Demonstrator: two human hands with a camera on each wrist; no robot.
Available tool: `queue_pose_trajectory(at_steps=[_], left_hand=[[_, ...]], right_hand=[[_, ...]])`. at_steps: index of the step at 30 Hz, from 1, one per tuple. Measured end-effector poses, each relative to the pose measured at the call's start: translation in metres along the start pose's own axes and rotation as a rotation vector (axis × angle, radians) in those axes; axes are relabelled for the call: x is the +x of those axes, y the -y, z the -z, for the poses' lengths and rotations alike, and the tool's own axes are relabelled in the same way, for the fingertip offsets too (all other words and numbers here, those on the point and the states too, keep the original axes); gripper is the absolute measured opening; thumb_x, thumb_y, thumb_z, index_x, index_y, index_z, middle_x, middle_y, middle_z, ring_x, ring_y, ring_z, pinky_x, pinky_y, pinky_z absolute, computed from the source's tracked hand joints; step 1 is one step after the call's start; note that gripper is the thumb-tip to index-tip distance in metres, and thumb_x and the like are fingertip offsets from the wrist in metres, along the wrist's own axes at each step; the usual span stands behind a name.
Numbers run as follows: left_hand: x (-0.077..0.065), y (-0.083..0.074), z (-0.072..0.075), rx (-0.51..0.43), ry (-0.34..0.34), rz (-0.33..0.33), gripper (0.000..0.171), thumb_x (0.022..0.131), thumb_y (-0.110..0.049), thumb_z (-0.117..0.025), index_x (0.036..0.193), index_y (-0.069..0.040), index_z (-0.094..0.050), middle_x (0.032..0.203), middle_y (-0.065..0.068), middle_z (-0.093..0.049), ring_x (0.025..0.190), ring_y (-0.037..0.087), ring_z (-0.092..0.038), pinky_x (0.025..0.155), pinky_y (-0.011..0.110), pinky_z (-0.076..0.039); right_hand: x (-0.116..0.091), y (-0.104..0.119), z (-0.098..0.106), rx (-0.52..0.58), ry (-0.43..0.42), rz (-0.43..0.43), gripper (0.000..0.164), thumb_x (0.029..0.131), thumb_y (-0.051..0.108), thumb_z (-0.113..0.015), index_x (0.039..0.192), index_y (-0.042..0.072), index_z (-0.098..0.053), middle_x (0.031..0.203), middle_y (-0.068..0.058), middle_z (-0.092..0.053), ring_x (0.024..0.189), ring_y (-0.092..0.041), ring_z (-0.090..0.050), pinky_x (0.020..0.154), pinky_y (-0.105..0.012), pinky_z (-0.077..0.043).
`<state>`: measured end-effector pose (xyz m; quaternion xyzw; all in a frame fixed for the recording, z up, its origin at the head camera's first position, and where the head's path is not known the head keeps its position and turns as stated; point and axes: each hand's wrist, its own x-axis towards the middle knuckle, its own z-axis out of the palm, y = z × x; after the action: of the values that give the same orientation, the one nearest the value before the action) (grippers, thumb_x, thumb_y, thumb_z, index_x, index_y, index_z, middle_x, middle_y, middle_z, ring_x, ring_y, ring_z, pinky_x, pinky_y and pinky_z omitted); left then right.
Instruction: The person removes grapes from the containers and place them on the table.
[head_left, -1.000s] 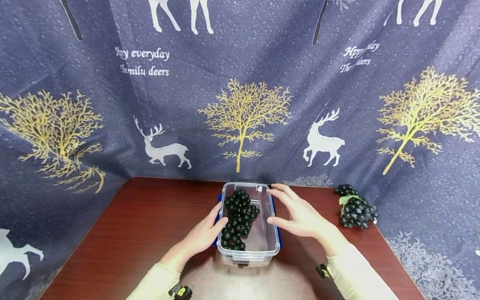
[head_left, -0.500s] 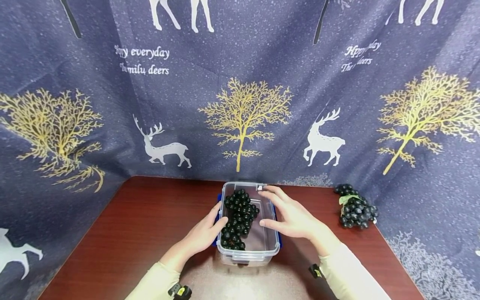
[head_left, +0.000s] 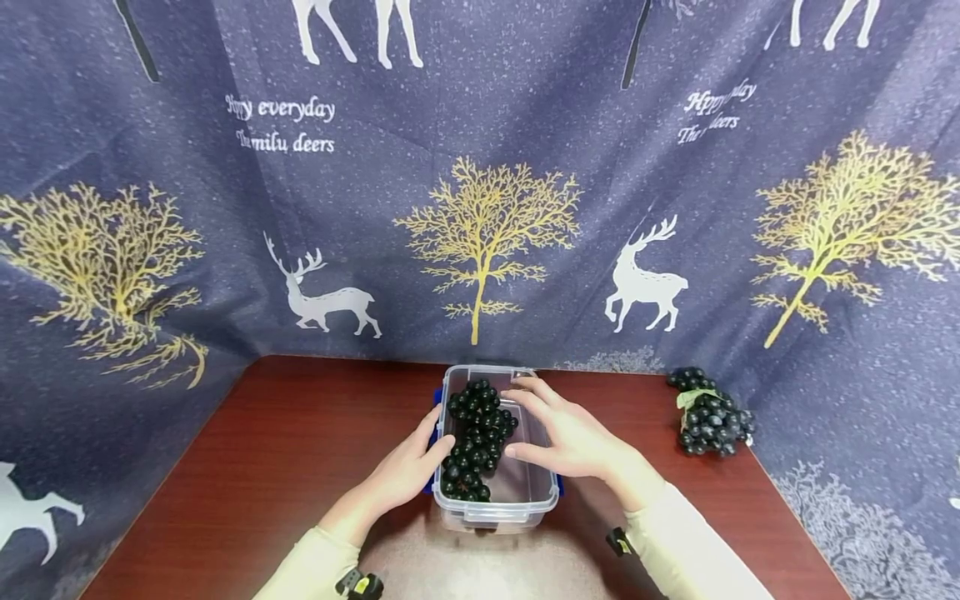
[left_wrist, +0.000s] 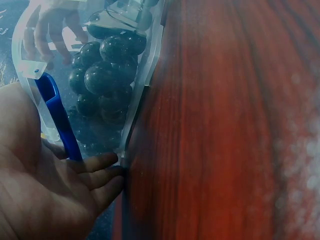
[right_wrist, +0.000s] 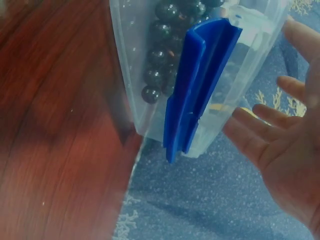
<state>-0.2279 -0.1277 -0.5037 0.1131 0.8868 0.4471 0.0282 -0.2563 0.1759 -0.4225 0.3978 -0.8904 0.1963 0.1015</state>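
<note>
A clear plastic container [head_left: 498, 506] stands without a lid on the table, in the middle of the head view. Along its left half lies a bunch of dark grapes [head_left: 476, 437]. My left hand [head_left: 408, 467] rests at the container's left side, thumb at the rim. In the left wrist view its fingers [left_wrist: 102, 175] lie straight along the wall beside a blue latch [left_wrist: 62, 120]. My right hand [head_left: 573, 437] reaches over the right rim with fingers spread, holding nothing. Below it, the right wrist view shows the other blue latch [right_wrist: 192, 90] hanging down.
A second bunch of dark grapes [head_left: 712, 421] with a green leaf [head_left: 693, 397] lies near the right edge of the reddish-brown wooden table [head_left: 300, 442]. A dark blue cloth [head_left: 360, 167] printed with deer and trees hangs behind and around the table.
My right hand has moved left from the right rim to over the container's inside, closer to the grapes. The left hand, container and both bunches have stayed in place.
</note>
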Motion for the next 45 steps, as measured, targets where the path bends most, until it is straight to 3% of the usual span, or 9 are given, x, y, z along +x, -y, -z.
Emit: queue_pose_trajectory(at_steps=[11,17,26,33,45], left_hand=[[-0.001,0.001,0.0,-0.011,-0.006,0.005,0.069,0.105,-0.053,-0.049,0.164,-0.033,-0.02,0.162,0.0,-0.036,0.143,0.024,-0.041,0.114,0.057,-0.035],[0.0,0.001,-0.001,-0.022,-0.003,-0.012,0.068,0.105,-0.054,-0.049,0.164,-0.035,-0.019,0.162,0.001,-0.038,0.143,0.024,-0.042,0.112,0.058,-0.036],[0.001,0.003,-0.001,-0.039,0.002,-0.019,0.069,0.105,-0.053,-0.049,0.165,-0.033,-0.019,0.162,0.001,-0.037,0.143,0.024,-0.041,0.113,0.058,-0.035],[0.001,0.002,-0.001,-0.033,0.001,-0.02,0.069,0.106,-0.053,-0.048,0.164,-0.033,-0.019,0.162,0.001,-0.037,0.143,0.024,-0.041,0.113,0.058,-0.036],[0.001,0.003,-0.002,-0.036,0.006,-0.013,0.068,0.105,-0.054,-0.048,0.164,-0.037,-0.018,0.161,0.001,-0.039,0.142,0.025,-0.043,0.111,0.059,-0.037]], right_hand=[[0.008,0.006,-0.01,-0.04,0.031,0.016,0.074,0.091,0.061,-0.068,0.151,0.022,-0.049,0.154,-0.004,-0.043,0.12,-0.017,-0.061,0.093,-0.042,-0.054],[0.013,0.01,-0.015,-0.094,0.043,-0.007,0.072,0.093,0.055,-0.069,0.153,0.022,-0.046,0.155,-0.006,-0.041,0.112,-0.017,-0.064,0.089,-0.041,-0.055],[0.02,0.011,-0.023,-0.092,0.093,-0.028,0.072,0.096,0.055,-0.065,0.155,0.017,-0.045,0.154,-0.013,-0.042,0.083,-0.008,-0.066,0.081,-0.038,-0.056],[0.025,0.014,-0.027,-0.119,0.11,-0.046,0.073,0.094,0.054,-0.068,0.152,0.013,-0.048,0.151,-0.015,-0.045,0.12,-0.026,-0.059,0.092,-0.045,-0.054],[0.032,0.013,-0.032,-0.116,0.191,-0.057,0.071,0.096,0.057,-0.064,0.15,0.015,-0.048,0.15,-0.015,-0.045,0.128,-0.028,-0.053,0.095,-0.044,-0.053]])
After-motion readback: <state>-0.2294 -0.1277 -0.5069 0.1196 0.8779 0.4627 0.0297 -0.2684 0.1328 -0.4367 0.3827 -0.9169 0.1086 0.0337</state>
